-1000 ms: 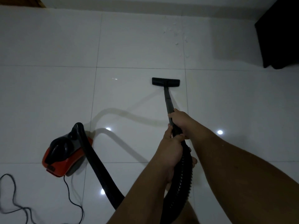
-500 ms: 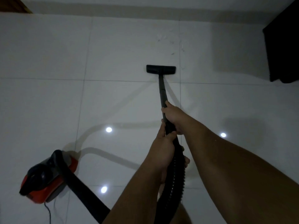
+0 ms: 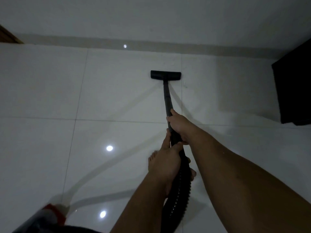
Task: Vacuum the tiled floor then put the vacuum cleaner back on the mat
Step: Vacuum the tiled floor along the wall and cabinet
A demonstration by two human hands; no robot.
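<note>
The black floor nozzle (image 3: pixel 165 75) lies flat on the white tiled floor (image 3: pixel 117 91), close to the far wall. Its black wand (image 3: pixel 167 98) runs back toward me. My right hand (image 3: pixel 179 126) grips the wand higher up, and my left hand (image 3: pixel 165 158) is closed around it just below, where the ribbed black hose (image 3: pixel 180 195) begins. The red and black vacuum body (image 3: pixel 48 216) shows blurred at the bottom left corner. No mat is in view.
A dark piece of furniture (image 3: pixel 294 91) stands at the right edge. The skirting of the far wall (image 3: pixel 151 45) runs across the top, with a brown wooden edge (image 3: pixel 8 37) at top left. My bare foot (image 3: pixel 152 158) shows behind the left hand.
The nozzle has been pushed forward over the tile joint toward the wall. My view has shifted forward, so the vacuum body slid to the bottom left corner.
</note>
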